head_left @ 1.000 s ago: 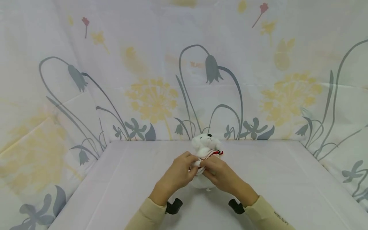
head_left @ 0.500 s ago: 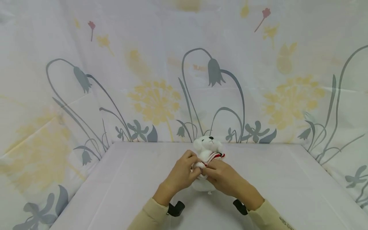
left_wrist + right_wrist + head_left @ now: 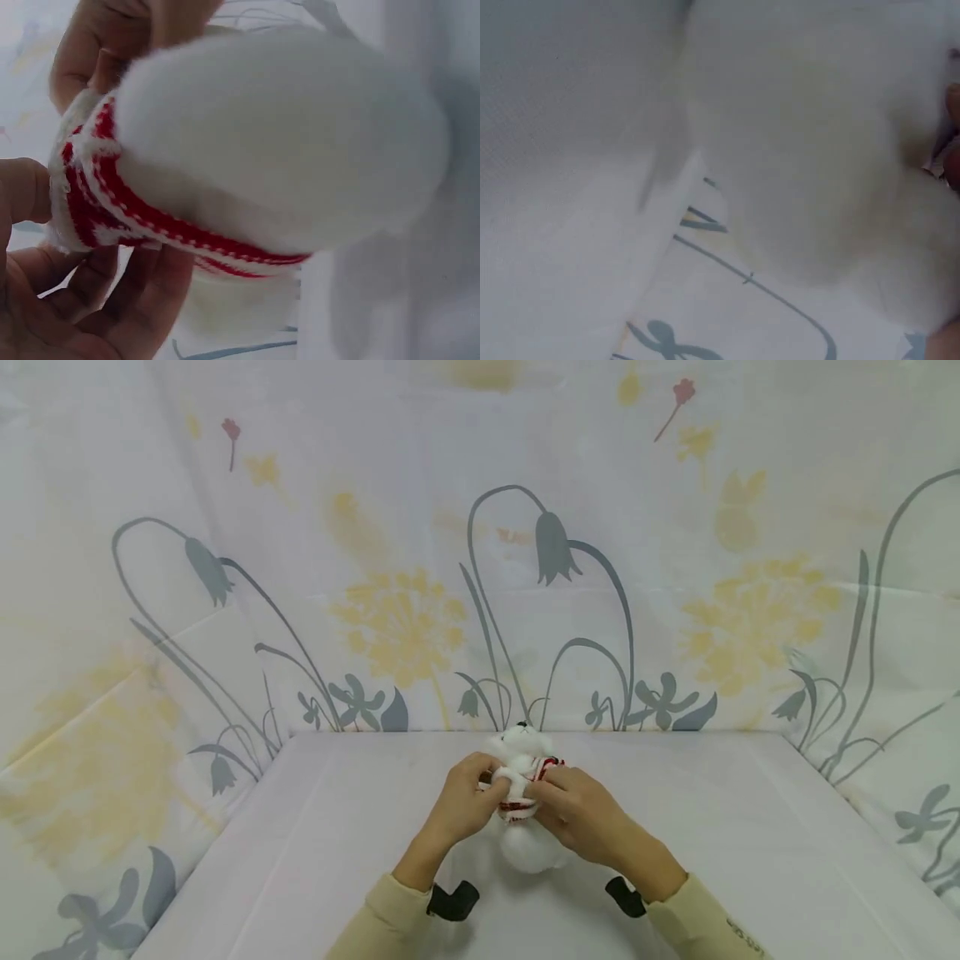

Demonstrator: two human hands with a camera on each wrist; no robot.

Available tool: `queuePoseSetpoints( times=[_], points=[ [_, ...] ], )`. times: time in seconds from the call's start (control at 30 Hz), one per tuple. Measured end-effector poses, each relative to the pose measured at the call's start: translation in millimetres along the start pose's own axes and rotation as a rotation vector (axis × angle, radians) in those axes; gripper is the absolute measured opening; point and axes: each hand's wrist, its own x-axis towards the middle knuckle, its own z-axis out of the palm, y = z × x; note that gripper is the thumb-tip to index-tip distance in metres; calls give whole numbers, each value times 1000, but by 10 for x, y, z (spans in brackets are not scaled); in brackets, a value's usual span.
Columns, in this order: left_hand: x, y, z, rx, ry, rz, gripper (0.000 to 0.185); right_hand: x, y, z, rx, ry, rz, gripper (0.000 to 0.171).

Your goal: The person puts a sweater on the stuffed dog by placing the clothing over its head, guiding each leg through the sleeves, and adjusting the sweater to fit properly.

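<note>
A white plush toy animal (image 3: 527, 847) with a black nose sits upright on the table in the head view, its head tipped back. Around its upper body is a red-and-white knitted sweater (image 3: 97, 199), bunched up above the round lower body. My left hand (image 3: 467, 797) pinches the sweater's edge on the toy's left-hand side in view, thumb and fingers curled on the knit. From the other side my right hand (image 3: 581, 814) pinches the sweater too, its fingertips partly hidden. In the right wrist view the blurred white plush toy (image 3: 802, 142) fills much of the picture.
A white-covered table (image 3: 337, 827) lies under the toy. Behind it hangs a flower-printed curtain (image 3: 405, 627), close to the table's back edge. Black wrist mounts (image 3: 455, 902) stick out inward below both hands.
The toy has turned and leaned so its nose points further up and left. A red band of the sweater now shows between the hands, which still hold it.
</note>
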Motion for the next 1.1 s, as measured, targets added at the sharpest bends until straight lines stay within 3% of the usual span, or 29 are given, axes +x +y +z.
queuePoseSetpoints(
  times=[0.1, 0.23, 0.37, 0.43, 0.53, 0.67, 0.87, 1.0, 1.1],
  points=[
    [-18, 1, -20, -74, -55, -104, 11, 1, -20, 43, 26, 56, -15, 24],
    [-11, 8, -37, -129, -88, -164, 13, 28, -50, 81, 10, 139, -98, 9],
    [-11, 121, -86, -96, -82, -147, 12, 46, -63, 68, 103, 155, -83, 6],
    [-7, 124, -101, -52, -69, -120, 11, 40, -58, 50, 155, 112, -53, 11],
    [10, 14, -101, 8, -35, -76, 12, 24, -40, 38, 201, 42, -43, 15],
    [16, -25, -141, 18, -36, -71, 12, 16, -35, 27, 220, -27, -19, 18],
    [7, -31, -205, 0, -40, -57, 12, -30, 31, -57, 373, -49, 207, 29],
    [16, -34, -219, -36, -30, -31, 11, -87, 140, -108, 521, 17, 454, 17],
    [24, -62, -213, -53, -31, -18, 11, -128, 224, -111, 587, 2, 651, 22]
  ],
)
